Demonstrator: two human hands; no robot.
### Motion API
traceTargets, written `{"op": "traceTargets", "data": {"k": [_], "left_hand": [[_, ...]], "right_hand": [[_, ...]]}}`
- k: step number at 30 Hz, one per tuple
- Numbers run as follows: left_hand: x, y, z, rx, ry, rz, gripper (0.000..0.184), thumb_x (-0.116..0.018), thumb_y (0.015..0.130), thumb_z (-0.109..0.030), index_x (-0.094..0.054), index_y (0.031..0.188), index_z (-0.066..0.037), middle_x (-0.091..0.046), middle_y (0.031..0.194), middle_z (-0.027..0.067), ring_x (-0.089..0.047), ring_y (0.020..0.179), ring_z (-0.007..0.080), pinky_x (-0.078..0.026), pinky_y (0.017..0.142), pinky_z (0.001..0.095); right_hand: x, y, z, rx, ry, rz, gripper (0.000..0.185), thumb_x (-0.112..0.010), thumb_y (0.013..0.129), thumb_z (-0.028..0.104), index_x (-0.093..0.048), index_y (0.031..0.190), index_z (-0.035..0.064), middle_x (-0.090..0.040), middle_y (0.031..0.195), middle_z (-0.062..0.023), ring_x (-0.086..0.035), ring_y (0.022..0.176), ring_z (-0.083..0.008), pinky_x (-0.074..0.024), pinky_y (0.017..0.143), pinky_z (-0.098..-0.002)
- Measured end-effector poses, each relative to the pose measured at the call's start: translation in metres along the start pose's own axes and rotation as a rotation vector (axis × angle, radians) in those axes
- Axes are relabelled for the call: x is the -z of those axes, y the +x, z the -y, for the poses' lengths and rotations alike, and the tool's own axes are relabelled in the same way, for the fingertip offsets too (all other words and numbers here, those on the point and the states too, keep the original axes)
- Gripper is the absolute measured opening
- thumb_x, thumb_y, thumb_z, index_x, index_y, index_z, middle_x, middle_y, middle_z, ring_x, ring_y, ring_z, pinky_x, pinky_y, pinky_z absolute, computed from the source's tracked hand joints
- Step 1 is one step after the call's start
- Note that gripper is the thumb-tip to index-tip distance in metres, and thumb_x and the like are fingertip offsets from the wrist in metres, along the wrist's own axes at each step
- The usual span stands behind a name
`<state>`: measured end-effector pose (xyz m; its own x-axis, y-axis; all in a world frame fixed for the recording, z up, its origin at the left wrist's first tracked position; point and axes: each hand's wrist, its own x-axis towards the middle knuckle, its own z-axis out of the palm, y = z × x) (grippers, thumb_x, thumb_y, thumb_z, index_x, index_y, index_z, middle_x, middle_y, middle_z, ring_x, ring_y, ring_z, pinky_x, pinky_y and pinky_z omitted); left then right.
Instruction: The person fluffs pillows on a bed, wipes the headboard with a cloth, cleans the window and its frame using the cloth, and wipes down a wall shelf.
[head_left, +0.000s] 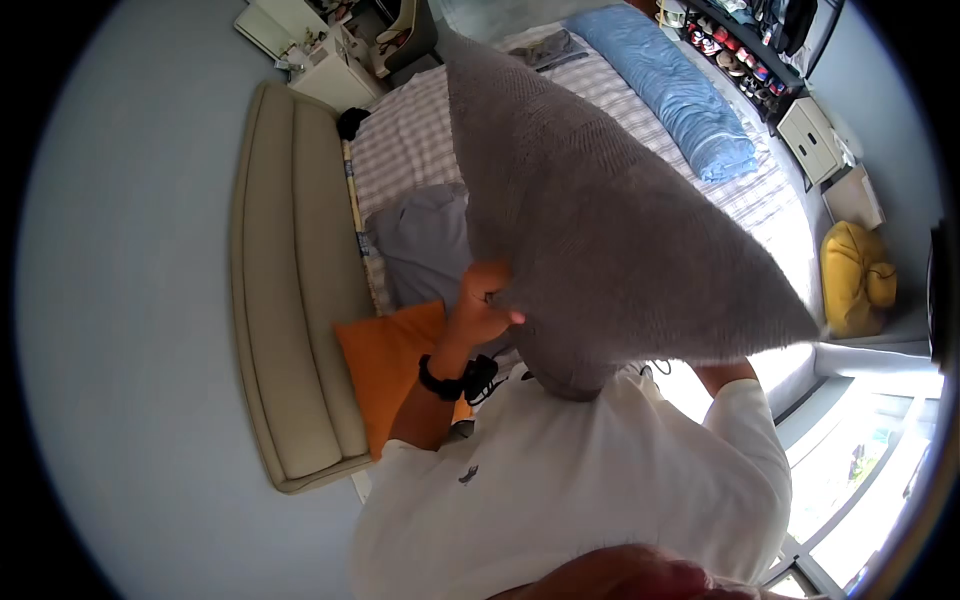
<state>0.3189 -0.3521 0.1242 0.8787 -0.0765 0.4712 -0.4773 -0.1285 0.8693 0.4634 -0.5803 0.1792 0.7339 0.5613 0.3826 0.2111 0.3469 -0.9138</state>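
My left hand pinches the near left edge of a large grey-brown textured cloth, its thumb on top and fingers curled into the fabric. The cloth is lifted in front of my chest and spreads over the bed, with one corner far up and another to the right. Its kind, towel or cover, I cannot make out. The cloth hides my right hand; only the right forearm shows below its lower edge. Behind my left hand, a grey-blue cloth lies crumpled on the bed.
The bed has a checked sheet and a beige headboard on the left. An orange cushion leans there. A rolled blue quilt lies along the far side. A yellow bag-like item sits at right, near a window.
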Motion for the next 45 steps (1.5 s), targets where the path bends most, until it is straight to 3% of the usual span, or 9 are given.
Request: {"op": "traceTargets", "data": {"k": [8, 11, 13, 15, 22, 28, 35, 37, 45], "left_hand": [[-0.033, 0.018, -0.004, 0.138, -0.144, 0.235, 0.074, -0.075, 0.073, -0.062, -0.027, 0.062, -0.008, -0.021, 0.062, -0.0022, -0.026, 0.060, 0.0084, -0.019, 0.053, 0.0309], [-0.036, 0.021, 0.001, 0.121, -0.127, 0.327, 0.068, -0.073, 0.076, -0.062, -0.038, 0.064, -0.005, -0.035, 0.063, -0.0023, -0.034, 0.060, 0.0072, -0.025, 0.052, 0.0291], [-0.038, 0.023, -0.002, 0.087, -0.078, 0.377, 0.066, -0.070, 0.079, -0.063, -0.049, 0.067, -0.002, -0.048, 0.063, -0.0017, -0.041, 0.059, 0.0068, -0.032, 0.051, 0.0274], [-0.045, 0.028, -0.009, 0.030, -0.081, 0.421, 0.067, -0.068, 0.080, -0.063, -0.047, 0.065, -0.001, -0.045, 0.060, -0.0025, -0.039, 0.058, 0.0061, -0.030, 0.051, 0.0279], [-0.068, 0.037, -0.004, 0.035, -0.207, 0.324, 0.068, -0.062, 0.087, -0.060, -0.037, 0.057, -0.004, -0.032, 0.054, -0.0009, -0.033, 0.053, 0.0092, -0.027, 0.052, 0.0291], [-0.072, 0.058, -0.055, -0.160, -0.075, 0.681, 0.060, -0.056, 0.093, -0.051, -0.039, 0.055, -0.008, -0.038, 0.053, 0.0074, -0.041, 0.051, 0.0234, -0.037, 0.069, 0.0360], [-0.081, 0.050, -0.045, -0.109, 0.363, 0.281, 0.054, -0.033, 0.102, -0.051, -0.056, 0.088, -0.004, -0.054, 0.090, 0.0144, -0.053, 0.085, 0.0291, -0.039, 0.083, 0.0426], [-0.100, 0.052, -0.052, 0.190, 0.187, -0.055, 0.076, -0.023, 0.097, -0.064, -0.045, 0.132, 0.000, -0.051, 0.126, 0.0207, -0.045, 0.126, 0.0314, -0.034, 0.106, 0.0443], [-0.073, 0.007, -0.007, 0.657, -0.890, -0.612, 0.078, -0.024, 0.096, -0.066, -0.034, 0.139, -0.001, -0.040, 0.136, 0.0197, -0.037, 0.132, 0.0314, -0.031, 0.109, 0.0451]], "right_hand": [[0.029, 0.030, 0.065, 0.282, -0.063, 0.101, 0.077, -0.042, 0.089, 0.060, -0.039, 0.145, 0.0071, -0.039, 0.148, -0.0191, -0.040, 0.134, -0.0344, -0.0238, 0.114, -0.0498], [0.042, 0.031, 0.079, 0.353, -0.271, 0.352, 0.056, -0.041, 0.096, 0.038, -0.046, 0.141, 0.0045, -0.044, 0.145, -0.0149, -0.032, 0.141, -0.0265, -0.0205, 0.117, -0.0418], [0.063, 0.020, 0.068, 0.199, -0.302, 0.464, 0.059, -0.041, 0.096, 0.042, -0.045, 0.141, 0.0045, -0.044, 0.146, -0.0125, -0.032, 0.141, -0.0262, -0.0207, 0.117, -0.0417], [0.077, 0.008, 0.032, 0.004, -0.187, 0.255, 0.070, -0.039, 0.094, 0.057, -0.047, 0.139, 0.0041, -0.039, 0.148, -0.0163, -0.034, 0.139, -0.0306, -0.0215, 0.116, -0.0474], [0.086, -0.025, -0.061, -0.279, 0.044, -0.104, 0.071, -0.037, 0.095, 0.057, -0.046, 0.141, 0.0041, -0.038, 0.149, -0.0156, -0.032, 0.140, -0.0306, -0.0208, 0.116, -0.0454], [0.077, -0.055, -0.068, -0.411, 0.144, -0.078, 0.071, -0.036, 0.096, 0.057, -0.044, 0.142, 0.0041, -0.036, 0.150, -0.0151, -0.030, 0.141, -0.0307, -0.0202, 0.116, -0.0436], [0.078, -0.008, 0.001, -0.247, 0.100, -0.027, 0.072, -0.034, 0.097, 0.058, -0.042, 0.143, 0.0041, -0.035, 0.151, -0.0145, -0.028, 0.142, -0.0307, -0.0194, 0.116, -0.0416], [0.072, 0.006, 0.012, -0.195, 0.060, 0.015, 0.072, -0.033, 0.097, 0.058, -0.042, 0.143, 0.0041, -0.034, 0.152, -0.0143, -0.027, 0.143, -0.0307, -0.0192, 0.116, -0.0411], [0.003, 0.009, 0.014, 0.685, -0.838, 0.505, 0.062, -0.049, 0.091, 0.057, -0.048, 0.141, 0.0208, -0.032, 0.154, -0.0114, -0.021, 0.145, -0.0334, -0.0116, 0.115, -0.0570]]}}
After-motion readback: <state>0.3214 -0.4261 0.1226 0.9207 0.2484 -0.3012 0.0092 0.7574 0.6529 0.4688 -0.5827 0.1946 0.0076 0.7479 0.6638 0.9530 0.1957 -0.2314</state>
